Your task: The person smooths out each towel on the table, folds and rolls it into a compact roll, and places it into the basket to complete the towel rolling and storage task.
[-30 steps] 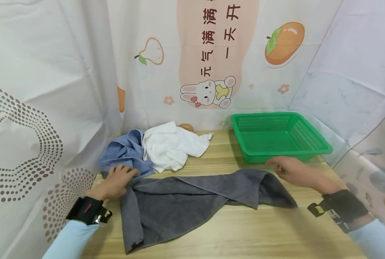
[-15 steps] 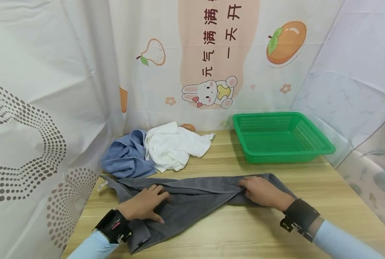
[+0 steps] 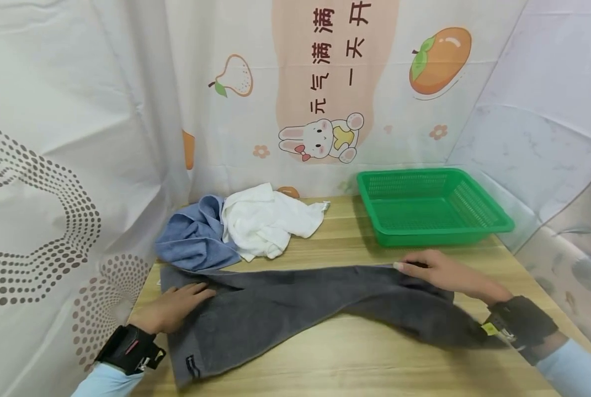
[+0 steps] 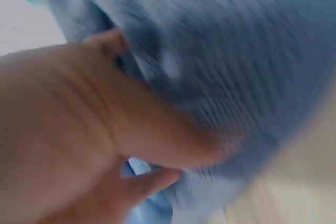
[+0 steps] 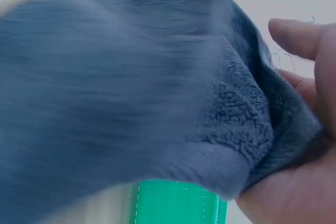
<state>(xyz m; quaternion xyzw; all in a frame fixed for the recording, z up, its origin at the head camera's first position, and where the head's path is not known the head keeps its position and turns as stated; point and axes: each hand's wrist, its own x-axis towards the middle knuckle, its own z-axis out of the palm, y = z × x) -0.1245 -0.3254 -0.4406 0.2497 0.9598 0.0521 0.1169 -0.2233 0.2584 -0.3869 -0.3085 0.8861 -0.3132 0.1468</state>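
Observation:
A dark grey towel [image 3: 275,309] lies spread lengthwise across the wooden table, with a small dark tag near its lower left corner. In the head view, my left hand [image 3: 173,306] rests on its left edge. The left wrist view has the thumb [image 4: 173,135] laid along the towel [image 4: 252,61]. At the other end, my right hand [image 3: 444,273] is over the upper right edge, thumb extended. Blur covers the loose right flap [image 3: 424,320]. Close up, the towel [image 5: 131,93] runs against my right palm [image 5: 304,187], while thumb and fingers stand apart.
Behind the grey towel, a crumpled blue towel [image 3: 196,234] lies beside a bunched white towel [image 3: 270,220]. A green plastic basket [image 3: 434,237] stands at the back right. Printed curtains [image 3: 225,138] enclose the table [image 3: 335,369].
My left hand has shifted left to the towel's edge. My right hand has moved right, and the towel's right flap has swung down toward the table's near side. The left part lies flatter.

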